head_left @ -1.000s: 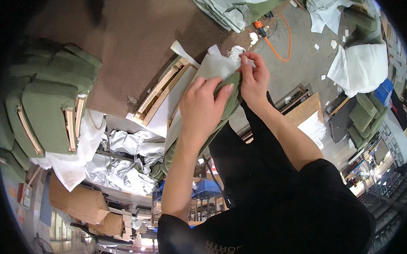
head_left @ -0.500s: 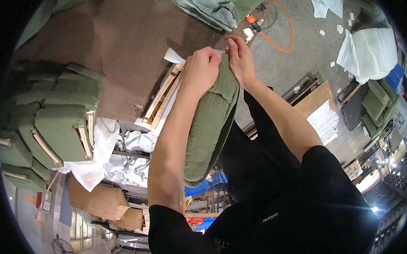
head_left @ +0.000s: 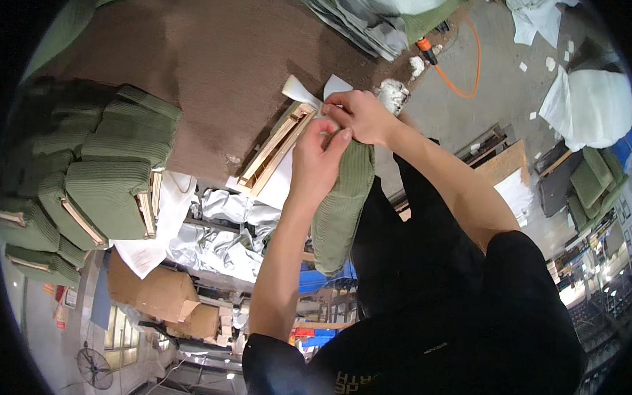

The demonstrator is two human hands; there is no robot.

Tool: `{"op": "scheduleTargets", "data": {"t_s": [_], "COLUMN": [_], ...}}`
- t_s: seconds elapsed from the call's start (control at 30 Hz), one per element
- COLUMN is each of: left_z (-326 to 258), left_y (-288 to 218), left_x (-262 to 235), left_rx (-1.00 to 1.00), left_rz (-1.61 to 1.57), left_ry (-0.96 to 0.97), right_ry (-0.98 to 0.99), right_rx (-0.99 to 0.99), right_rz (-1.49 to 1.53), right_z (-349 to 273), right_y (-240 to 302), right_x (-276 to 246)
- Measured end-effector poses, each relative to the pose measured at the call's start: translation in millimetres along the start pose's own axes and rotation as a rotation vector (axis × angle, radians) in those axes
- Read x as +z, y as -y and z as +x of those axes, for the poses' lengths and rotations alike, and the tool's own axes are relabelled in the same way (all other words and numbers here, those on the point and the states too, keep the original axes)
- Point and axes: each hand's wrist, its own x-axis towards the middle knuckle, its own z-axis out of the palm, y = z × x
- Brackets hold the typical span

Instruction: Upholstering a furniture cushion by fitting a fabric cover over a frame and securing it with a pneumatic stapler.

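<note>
Top end of the green ribbed cushion [head_left: 340,212] is covered by both hands; how the fingertips of the left hand [head_left: 317,159] and right hand [head_left: 360,115] grip there can't be told. White sheet [head_left: 302,92] mostly hidden behind the hands and wooden frame [head_left: 276,147]. Stack of green cushions [head_left: 87,182] at left fades into the dark rim. Bench [head_left: 209,61] far edge is cut off.

head-worn fisheye view, looking steeply down, close over brown table [head_left: 216,62]
</note>
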Motion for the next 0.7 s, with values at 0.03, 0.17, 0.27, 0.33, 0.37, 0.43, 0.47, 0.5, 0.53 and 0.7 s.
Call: {"op": "scheduleTargets", "data": {"t_s": [0.03,0.17,0.27,0.33,0.37,0.43,0.47,0.5,0.53,0.7], "left_z": [0,17,36,41,42,48,46,43,38,-57], "left_y": [-5,-12,4,7,12,21,26,28,29,48], "left_x": [0,7,11,14,16,14,13,13,13,9], "left_rx": [0.02,0.025,0.028,0.038,0.029,-0.084,-0.089,-0.044,-0.001,-0.174], "left_rz": [0.05,0.267,0.177,0.221,0.206,0.133,0.125,0.128,0.133,0.045], "left_ry": [0.033,0.189,0.11,0.074,-0.007,-0.031,-0.028,-0.069,-0.111,-0.284], "right_ry": [0.041,0.083,0.003,-0.045,-0.051,-0.078,-0.108,-0.139,-0.131,-0.154], "right_rx": [-0.056,-0.041,0.014,-0.101,-0.113,-0.071,-0.037,-0.05,-0.041,0.087], "right_rz": [-0.013,0.142,0.21,-0.007,-0.07,-0.135,-0.193,-0.111,-0.116,-0.233], "right_z": [3,10,23,34,39,47,48,45,39,-35], "right_y": [-8,-32,-46,-49,-50,-47,-45,-45,-45,-10], "right_x": [2,3,7,6,9,14,16,19,24,79]}}
